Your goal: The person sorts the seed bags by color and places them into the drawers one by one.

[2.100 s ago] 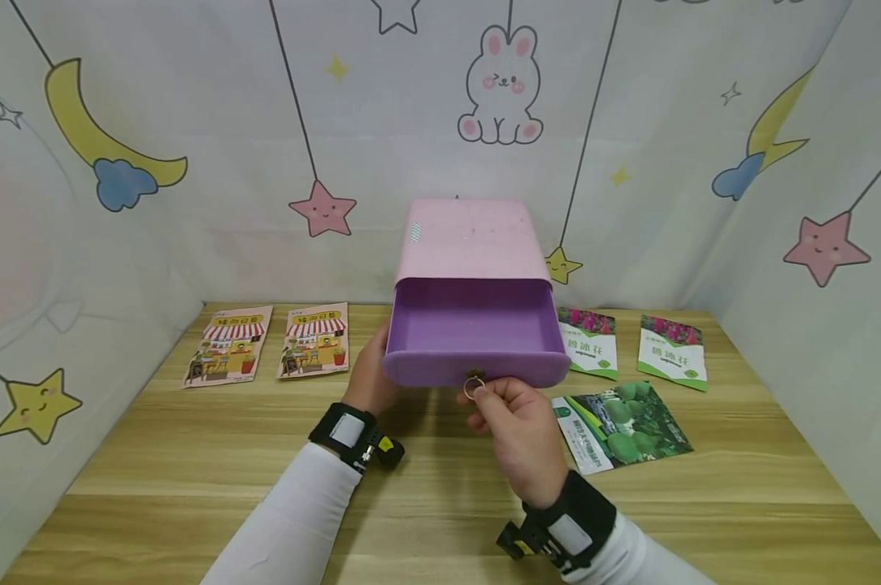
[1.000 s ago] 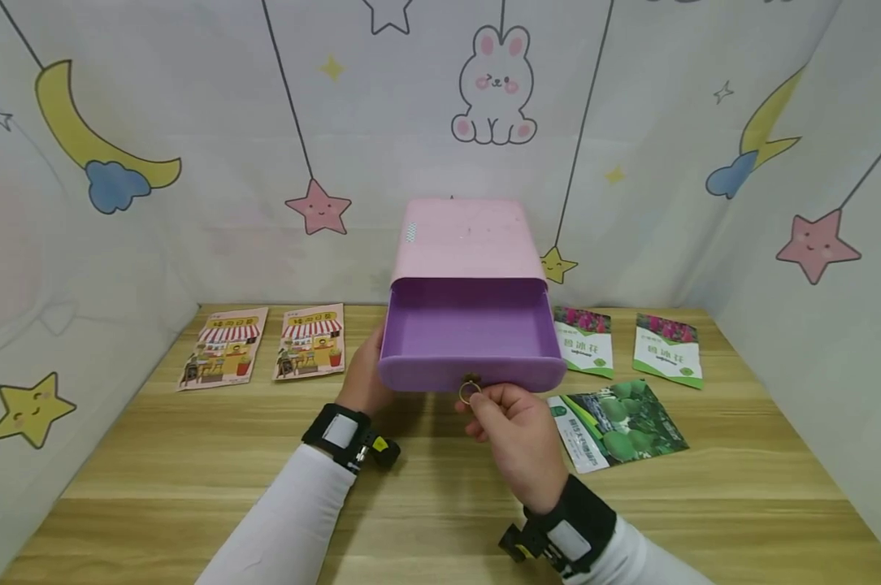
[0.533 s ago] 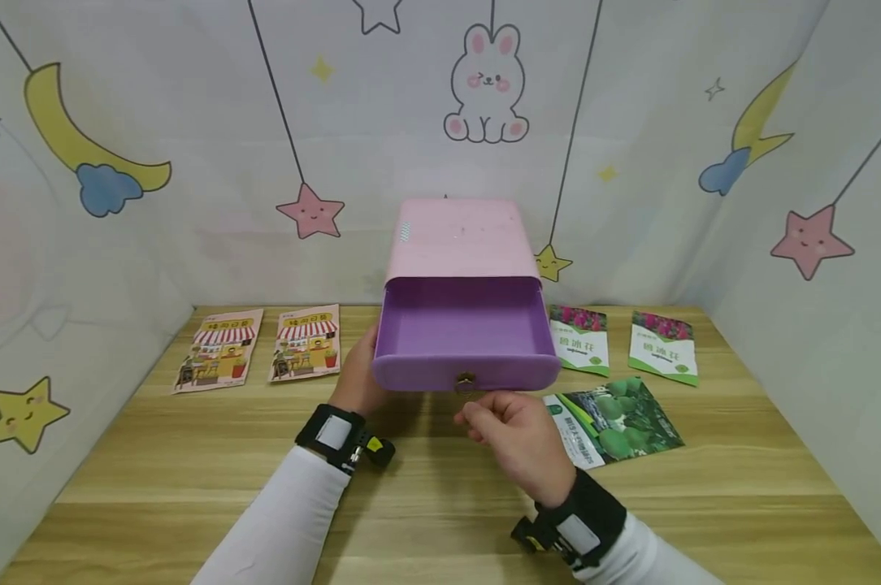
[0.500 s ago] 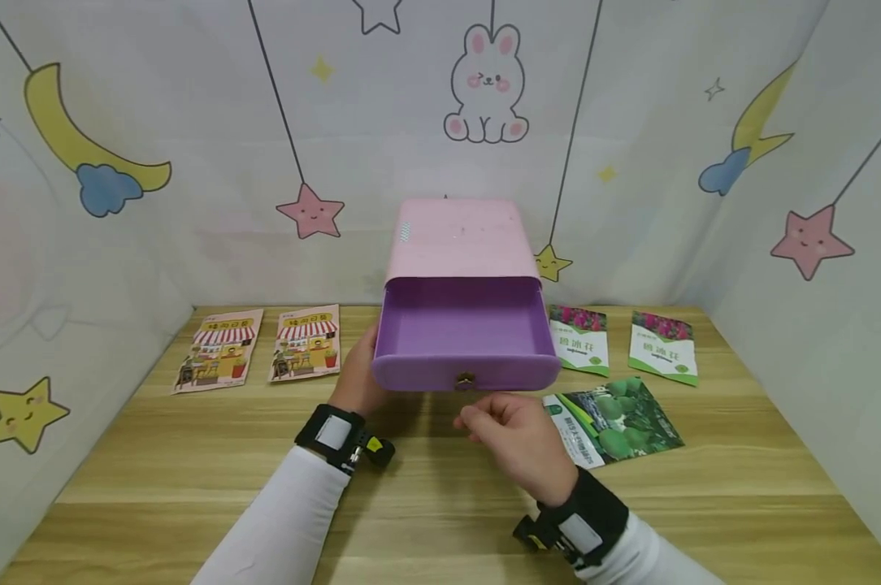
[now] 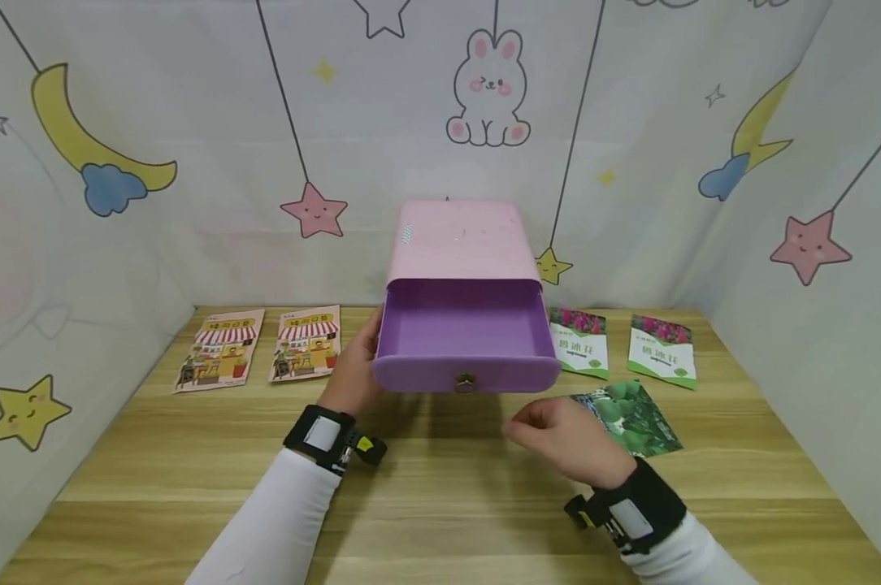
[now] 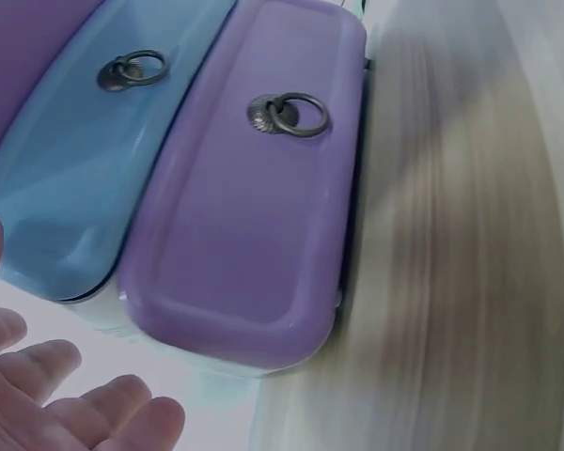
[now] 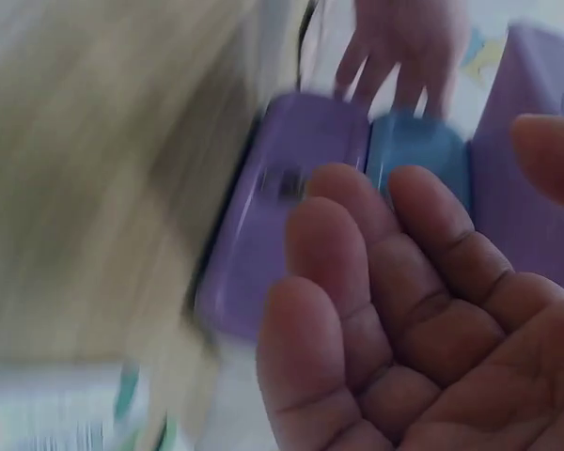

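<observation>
A pink drawer cabinet stands at the back of the table, its top purple drawer pulled out and bare inside. A brass ring pull hangs on that drawer's front. Below it, a blue drawer and a lower purple drawer are closed, as the left wrist view shows. My left hand is at the cabinet's left side, fingers extended along it. My right hand is in front and to the right of the drawer, fingers loosely bent and holding nothing, partly covering a green packet.
Two pink packets with striped awnings, one outer and one inner, lie left of the cabinet. On the right lie two white-and-green flower packets, one nearer and one farther. A printed cloth surrounds the table.
My right hand has let go of the ring pull and moved right, over part of the green packet. The drawer stays pulled out; my left hand remains beside the cabinet.
</observation>
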A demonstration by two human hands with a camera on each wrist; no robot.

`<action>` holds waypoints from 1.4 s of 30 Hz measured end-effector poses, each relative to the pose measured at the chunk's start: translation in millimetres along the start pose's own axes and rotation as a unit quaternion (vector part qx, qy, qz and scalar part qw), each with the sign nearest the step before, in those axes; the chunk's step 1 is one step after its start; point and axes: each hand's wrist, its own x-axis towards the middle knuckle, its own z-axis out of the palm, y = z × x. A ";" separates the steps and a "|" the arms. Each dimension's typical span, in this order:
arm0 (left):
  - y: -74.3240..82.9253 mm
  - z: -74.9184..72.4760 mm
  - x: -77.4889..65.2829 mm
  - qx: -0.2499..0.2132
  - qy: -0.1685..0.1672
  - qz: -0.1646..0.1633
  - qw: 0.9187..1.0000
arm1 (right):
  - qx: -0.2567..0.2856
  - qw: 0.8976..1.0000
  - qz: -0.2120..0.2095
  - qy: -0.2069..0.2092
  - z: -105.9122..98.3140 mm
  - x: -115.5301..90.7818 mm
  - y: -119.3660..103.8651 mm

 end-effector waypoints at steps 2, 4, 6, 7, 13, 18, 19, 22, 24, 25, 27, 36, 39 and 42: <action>1.8 -4.0 -0.6 -0.006 -0.009 -0.005 1.000 | -0.015 1.000 0.015 0.011 -12.8 -1.0 7.4; 3.5 -8.8 -1.3 0.003 -0.007 -0.007 1.000 | -0.039 0.998 0.031 0.027 -26.4 -1.6 15.7; 5.3 -14.3 -2.8 0.031 0.005 -0.006 0.999 | -0.067 0.996 0.046 0.045 -39.4 -2.4 27.3; 6.1 -17.2 -3.7 0.050 0.013 -0.005 0.999 | -0.088 0.993 0.055 0.057 -44.9 -2.7 33.9; 9.4 -31.8 -9.9 0.126 0.033 -0.020 0.991 | -0.195 0.972 0.102 0.077 -66.2 -1.0 69.8; 12.2 -39.3 -13.7 0.175 0.030 -0.036 0.983 | -0.248 0.960 0.114 0.060 -74.2 0.4 88.1; 12.8 -40.3 -14.1 0.186 0.029 -0.033 0.982 | -0.259 0.957 0.117 0.056 -75.4 0.6 91.2; 14.4 -42.2 -14.1 0.217 0.029 -0.018 0.975 | -0.292 0.947 0.130 0.037 -79.8 0.7 99.0; 15.5 -43.3 -14.2 0.234 0.029 -0.010 0.972 | -0.308 0.941 0.140 0.021 -82.3 0.4 103.0; 16.0 -43.8 -14.2 0.241 0.028 -0.007 0.970 | -0.314 0.938 0.144 0.015 -83.1 0.1 104.8; 17.0 -44.8 -14.1 0.250 0.029 -0.005 0.968 | -0.317 0.935 0.157 0.006 -84.1 -0.5 107.9; 24.2 -47.6 -17.5 0.253 0.041 -0.014 0.966 | -0.331 0.923 0.196 -0.021 -80.7 -1.2 114.5; 27.0 -48.0 -19.6 0.254 0.040 -0.017 0.966 | -0.340 0.920 0.193 -0.025 -79.6 -0.9 114.6; 28.8 -48.3 -21.1 0.257 0.041 -0.020 0.965 | -0.341 0.919 0.193 -0.026 -79.2 -1.0 113.7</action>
